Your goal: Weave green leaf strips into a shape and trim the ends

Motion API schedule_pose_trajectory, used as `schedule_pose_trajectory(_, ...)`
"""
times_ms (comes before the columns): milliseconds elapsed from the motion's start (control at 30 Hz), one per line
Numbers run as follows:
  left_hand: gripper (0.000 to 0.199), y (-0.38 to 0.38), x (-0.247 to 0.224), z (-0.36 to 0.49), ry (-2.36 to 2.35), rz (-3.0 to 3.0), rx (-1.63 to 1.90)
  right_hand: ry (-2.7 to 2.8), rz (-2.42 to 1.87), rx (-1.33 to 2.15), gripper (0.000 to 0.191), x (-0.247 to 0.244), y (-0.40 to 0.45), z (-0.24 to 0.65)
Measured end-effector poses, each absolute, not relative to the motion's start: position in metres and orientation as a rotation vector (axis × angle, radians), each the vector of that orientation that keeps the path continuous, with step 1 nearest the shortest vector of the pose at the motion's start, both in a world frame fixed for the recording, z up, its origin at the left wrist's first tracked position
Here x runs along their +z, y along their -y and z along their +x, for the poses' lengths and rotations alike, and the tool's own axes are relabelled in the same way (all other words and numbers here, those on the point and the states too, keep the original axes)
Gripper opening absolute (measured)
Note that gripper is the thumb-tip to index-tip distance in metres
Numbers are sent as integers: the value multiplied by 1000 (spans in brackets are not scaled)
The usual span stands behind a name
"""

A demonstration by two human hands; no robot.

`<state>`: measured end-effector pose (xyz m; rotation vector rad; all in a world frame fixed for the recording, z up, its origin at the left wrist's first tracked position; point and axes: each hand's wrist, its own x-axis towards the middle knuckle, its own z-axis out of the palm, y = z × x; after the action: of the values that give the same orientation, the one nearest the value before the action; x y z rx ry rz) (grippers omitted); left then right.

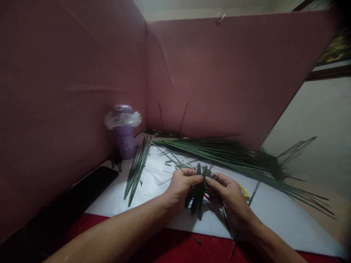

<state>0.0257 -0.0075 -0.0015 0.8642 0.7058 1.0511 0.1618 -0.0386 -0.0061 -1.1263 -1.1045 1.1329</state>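
Note:
Between my two hands, above the white sheet (274,210), is a small bundle of cut green leaf strips (197,197). Its strip ends fan out below and above my fingers. My left hand (182,184) pinches it from the left, thumb forward. From the other side my right hand (227,191) grips it, its thumb meeting the left thumb near the top. Long thin stems hang below my right palm. Behind my right hand shows the yellow handle (244,191) of some tool, with a red part (207,194) visible beside the bundle.
Long palm-like leaves (208,149) lie across the back, reaching past the right edge. More leaves (137,168) and a purple bottle (125,137) with clear plastic round it stand left. A dark flat object (101,179) lies nearby. Pink panels (214,76) enclose the back and left.

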Motion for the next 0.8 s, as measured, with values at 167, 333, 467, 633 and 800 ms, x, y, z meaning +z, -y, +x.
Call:
schedule_pose_trajectory(167,16,7,-1,27,-723,896,1062,1119,-1119,1131,24,-8,39,161)
schedule_pose_trajectory(333,15,7,-2,28,-656,894,1056,1121,-1116,1118,23,-10,37,162)
schedule_pose_trajectory(467,15,8,-3,28,-669,905,1067,1130,-1111,1121,24,-11,36,162)
schedule_pose_trajectory(633,11,9,2,28,-625,889,1049,1127,-1120,1113,23,-7,38,160)
schedule_pose_trajectory(800,11,8,3,27,-676,825,1076,1127,-1128,1116,26,-4,39,159)
